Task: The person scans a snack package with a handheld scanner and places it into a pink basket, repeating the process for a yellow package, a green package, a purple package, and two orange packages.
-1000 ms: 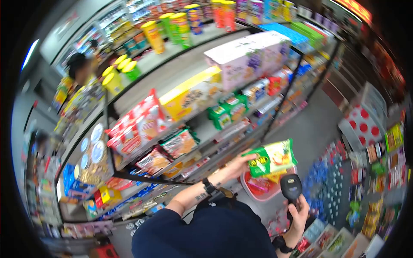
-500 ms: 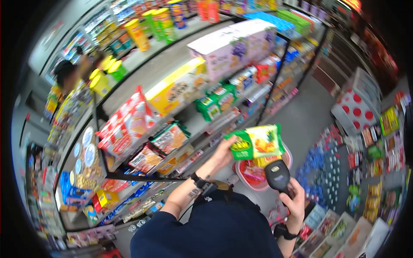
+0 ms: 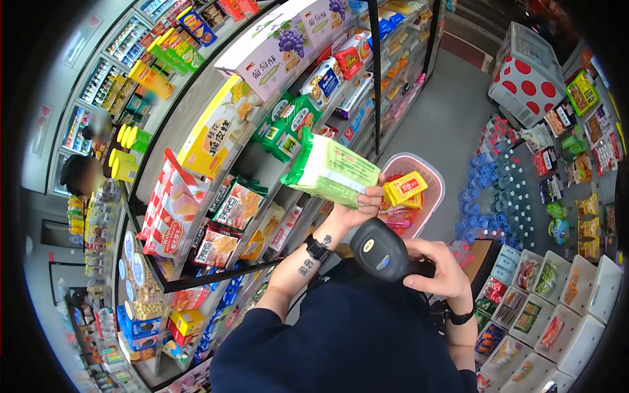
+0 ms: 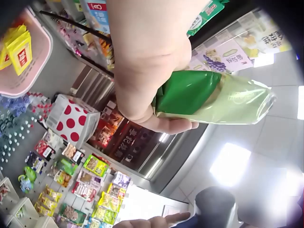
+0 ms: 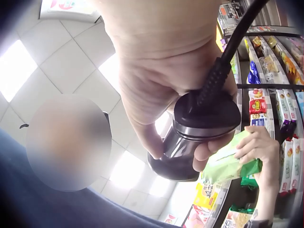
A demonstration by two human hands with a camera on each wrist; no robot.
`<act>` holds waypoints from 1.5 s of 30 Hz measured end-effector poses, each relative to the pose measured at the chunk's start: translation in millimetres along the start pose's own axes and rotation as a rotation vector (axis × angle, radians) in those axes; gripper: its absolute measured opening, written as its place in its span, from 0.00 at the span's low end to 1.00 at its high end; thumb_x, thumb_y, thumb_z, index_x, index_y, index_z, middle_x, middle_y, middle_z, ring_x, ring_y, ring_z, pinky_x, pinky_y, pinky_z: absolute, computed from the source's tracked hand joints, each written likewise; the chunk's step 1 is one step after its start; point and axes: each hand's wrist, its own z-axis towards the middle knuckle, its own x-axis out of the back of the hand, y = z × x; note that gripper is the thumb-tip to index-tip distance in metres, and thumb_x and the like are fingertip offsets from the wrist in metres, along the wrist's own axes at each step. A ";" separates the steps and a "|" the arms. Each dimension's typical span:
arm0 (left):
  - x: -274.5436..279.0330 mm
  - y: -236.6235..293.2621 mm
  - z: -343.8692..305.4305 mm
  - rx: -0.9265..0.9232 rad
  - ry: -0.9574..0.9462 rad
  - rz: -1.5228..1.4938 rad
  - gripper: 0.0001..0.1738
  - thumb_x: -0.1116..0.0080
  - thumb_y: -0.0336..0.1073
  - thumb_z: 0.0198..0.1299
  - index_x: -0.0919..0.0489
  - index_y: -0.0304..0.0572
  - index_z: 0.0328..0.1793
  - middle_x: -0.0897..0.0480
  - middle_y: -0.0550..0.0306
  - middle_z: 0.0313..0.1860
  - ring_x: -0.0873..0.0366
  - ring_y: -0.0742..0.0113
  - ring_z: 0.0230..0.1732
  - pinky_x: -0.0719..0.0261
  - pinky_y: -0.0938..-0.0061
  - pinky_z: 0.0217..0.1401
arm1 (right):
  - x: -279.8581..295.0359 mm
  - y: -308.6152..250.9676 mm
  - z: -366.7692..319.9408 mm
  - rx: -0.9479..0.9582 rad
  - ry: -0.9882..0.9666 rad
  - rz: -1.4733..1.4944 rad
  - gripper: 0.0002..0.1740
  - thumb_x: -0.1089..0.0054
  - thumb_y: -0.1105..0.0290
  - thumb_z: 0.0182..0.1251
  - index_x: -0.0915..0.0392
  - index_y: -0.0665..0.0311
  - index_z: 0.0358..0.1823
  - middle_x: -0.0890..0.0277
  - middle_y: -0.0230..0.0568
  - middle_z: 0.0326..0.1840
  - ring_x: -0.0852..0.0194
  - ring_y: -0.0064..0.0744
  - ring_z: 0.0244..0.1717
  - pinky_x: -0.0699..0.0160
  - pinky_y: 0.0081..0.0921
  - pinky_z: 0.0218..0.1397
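My left hand (image 3: 359, 208) grips a green snack packet (image 3: 335, 171) by one end, its pale printed back facing up in the head view. In the left wrist view the thumb and fingers close round the packet's dark green end (image 4: 187, 92). A black barcode scanner (image 3: 380, 250) is in my right hand (image 3: 442, 267), fingers wrapped about its handle. The scanner's head is just below the left hand in the head view, close to the packet. A cable (image 5: 228, 59) runs out of the handle in the right wrist view.
Beyond the hands is a pink basket (image 3: 438, 187) with yellow packets (image 3: 404, 188) and red ones inside. Shelves of boxed snacks (image 3: 216, 141) rise at the left. Bottles (image 3: 495, 190), a red-dotted white chest (image 3: 529, 85) and bins of small goods (image 3: 534, 314) stand to the right.
The green packet has been turned over, from its fruit-picture front to its pale back, and moved left. My right hand has brought the scanner closer to my body. The head view has turned.
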 end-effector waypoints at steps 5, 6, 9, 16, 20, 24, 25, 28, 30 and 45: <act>-4.9 -13.9 5.2 -0.030 0.061 0.091 0.20 0.54 0.38 0.79 0.29 0.32 0.68 0.25 0.54 0.35 0.25 0.70 0.28 0.26 0.77 0.30 | 4.9 1.7 6.6 -0.032 -0.069 0.023 0.32 0.26 0.68 0.63 0.25 0.75 0.65 0.16 0.46 0.47 0.17 0.32 0.47 0.21 0.31 0.57; -7.8 -17.2 5.0 -0.032 0.064 0.089 0.20 0.54 0.38 0.79 0.29 0.32 0.68 0.25 0.54 0.35 0.25 0.70 0.28 0.26 0.77 0.30 | 5.9 2.4 6.3 -0.041 -0.088 0.046 0.31 0.27 0.68 0.63 0.25 0.76 0.65 0.16 0.46 0.47 0.18 0.31 0.48 0.21 0.30 0.58; -16.8 -27.8 1.7 -0.091 0.052 0.106 0.19 0.55 0.40 0.80 0.27 0.34 0.66 0.24 0.53 0.35 0.23 0.68 0.29 0.25 0.75 0.30 | 4.6 4.3 2.8 -0.064 -0.038 0.142 0.30 0.28 0.67 0.65 0.25 0.76 0.64 0.17 0.44 0.48 0.19 0.29 0.50 0.22 0.30 0.58; 6.8 -7.1 5.1 -0.083 -0.191 0.210 0.24 0.51 0.52 0.77 0.24 0.44 0.67 0.23 0.58 0.35 0.22 0.62 0.41 0.22 0.60 0.51 | 13.8 27.3 -8.0 -0.139 -0.097 0.099 0.28 0.29 0.66 0.66 0.25 0.76 0.62 0.20 0.40 0.46 0.24 0.26 0.46 0.23 0.30 0.58; 1.4 -15.7 12.7 -0.179 -0.188 0.300 0.23 0.49 0.53 0.76 0.21 0.48 0.65 0.21 0.61 0.31 0.22 0.59 0.50 0.32 0.50 0.73 | 12.9 31.0 -10.7 -0.183 -0.102 0.229 0.28 0.29 0.64 0.68 0.25 0.75 0.62 0.20 0.40 0.45 0.25 0.25 0.44 0.20 0.27 0.49; 3.6 -17.2 18.1 -0.201 -0.236 0.310 0.21 0.46 0.53 0.75 0.19 0.50 0.63 0.19 0.65 0.26 0.23 0.57 0.57 0.50 0.49 0.86 | 13.5 27.2 -7.4 -0.217 -0.049 0.459 0.29 0.33 0.63 0.70 0.26 0.76 0.66 0.19 0.43 0.47 0.20 0.26 0.43 0.19 0.23 0.39; 4.9 -17.4 18.7 -0.211 -0.257 0.309 0.21 0.46 0.54 0.75 0.18 0.50 0.63 0.19 0.66 0.25 0.23 0.56 0.58 0.51 0.50 0.87 | 16.2 31.7 -7.9 -0.203 -0.066 0.466 0.31 0.35 0.61 0.71 0.27 0.77 0.67 0.18 0.45 0.48 0.18 0.29 0.42 0.19 0.23 0.39; 0.2 -21.5 22.0 -0.228 -0.296 0.340 0.22 0.46 0.54 0.75 0.19 0.51 0.63 0.18 0.66 0.25 0.23 0.57 0.59 0.52 0.54 0.87 | 14.1 34.5 -8.5 -0.178 -0.029 0.530 0.32 0.37 0.58 0.71 0.26 0.77 0.67 0.18 0.47 0.48 0.18 0.29 0.43 0.19 0.23 0.39; -7.9 -26.4 21.3 -0.268 -0.265 0.412 0.15 0.50 0.50 0.74 0.18 0.59 0.59 0.17 0.76 0.24 0.26 0.67 0.57 0.51 0.60 0.87 | 10.0 33.3 -6.9 -0.169 -0.024 0.512 0.33 0.39 0.56 0.71 0.26 0.77 0.66 0.18 0.47 0.45 0.18 0.30 0.42 0.19 0.24 0.40; -17.3 -27.8 22.5 -0.215 -0.435 0.501 0.18 0.51 0.55 0.76 0.21 0.63 0.63 0.14 0.78 0.29 0.28 0.70 0.62 0.55 0.62 0.86 | 5.4 41.8 -13.4 -0.207 0.017 0.552 0.34 0.41 0.46 0.74 0.24 0.77 0.58 0.18 0.47 0.39 0.20 0.28 0.34 0.20 0.24 0.40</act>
